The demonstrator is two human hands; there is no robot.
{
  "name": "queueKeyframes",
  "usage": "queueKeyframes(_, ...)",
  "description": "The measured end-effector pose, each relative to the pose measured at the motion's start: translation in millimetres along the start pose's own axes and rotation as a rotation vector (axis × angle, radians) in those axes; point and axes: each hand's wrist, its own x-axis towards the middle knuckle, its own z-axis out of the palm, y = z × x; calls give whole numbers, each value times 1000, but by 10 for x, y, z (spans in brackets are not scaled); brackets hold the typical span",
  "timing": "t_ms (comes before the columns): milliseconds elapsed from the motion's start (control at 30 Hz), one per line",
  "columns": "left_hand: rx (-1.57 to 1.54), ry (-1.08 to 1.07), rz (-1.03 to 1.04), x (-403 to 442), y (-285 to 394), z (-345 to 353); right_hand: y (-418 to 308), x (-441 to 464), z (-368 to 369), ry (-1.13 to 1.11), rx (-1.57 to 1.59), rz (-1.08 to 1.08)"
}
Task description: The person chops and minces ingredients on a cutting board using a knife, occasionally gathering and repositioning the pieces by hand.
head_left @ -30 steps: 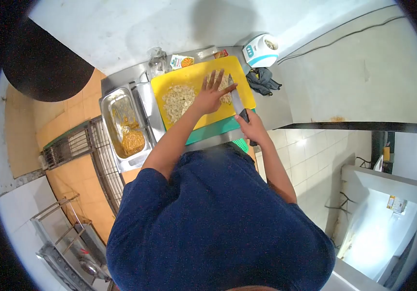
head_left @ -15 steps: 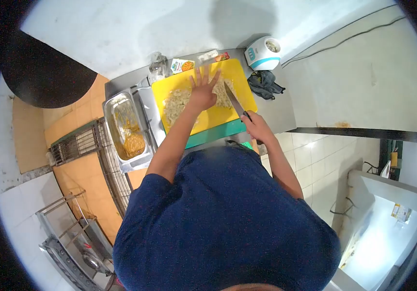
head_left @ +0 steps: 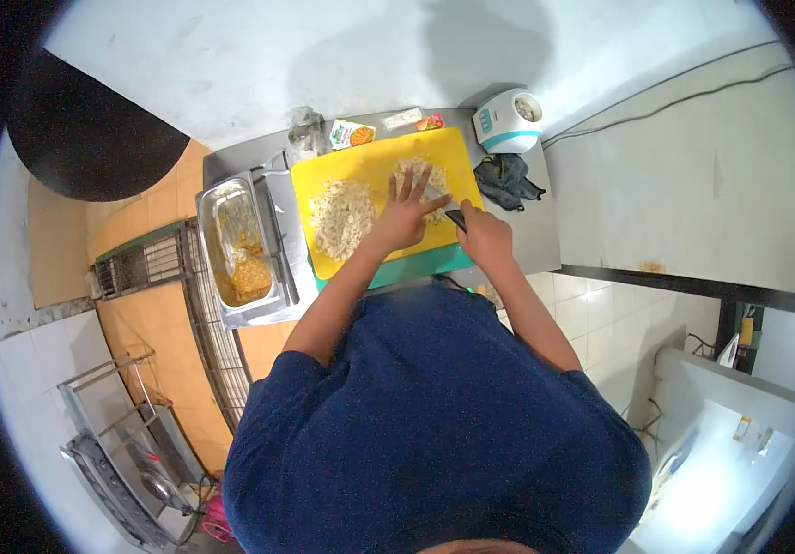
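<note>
A yellow cutting board (head_left: 374, 157) lies over a green board (head_left: 425, 265) on the metal counter. Pale chopped food (head_left: 342, 220) is heaped on its left side, and a smaller pile of the same food (head_left: 426, 174) lies at the right. My right hand (head_left: 488, 238) grips a knife by its black handle (head_left: 455, 219). The blade points away and to the left, partly hidden by my other hand. My left hand (head_left: 404, 220) is open, fingers spread over the right pile and the blade; whether they touch the blade I cannot tell.
Left of the boards stands a deep metal pan (head_left: 273, 242) with orange-yellow food (head_left: 251, 277). Behind are a clear plastic bag (head_left: 306, 132), a printed carton (head_left: 353, 135) and a red packet (head_left: 430, 122). A white appliance (head_left: 508, 129) and a black plastic bag (head_left: 508, 182) are at the right.
My left hand has drawn closer to me and rightward, toward the knife. The knife has swung lower and further left, its blade now partly behind my left fingers. The view has shifted slightly.
</note>
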Motion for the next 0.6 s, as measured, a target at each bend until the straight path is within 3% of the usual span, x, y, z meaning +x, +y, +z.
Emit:
queueKeyframes(267,75,-25,-159,33,-170,65,111,-101,-176,-40,22,19)
queueKeyframes(367,249,-64,-184,59,-292,111,162,-141,-302,-70,15,31)
queueKeyframes(467,168,-54,-214,79,-386,16,243,-210,-354,-54,95,67)
queueKeyframes(600,48,156,-367,126,-419,74,327,-209,-374,-161,339,210)
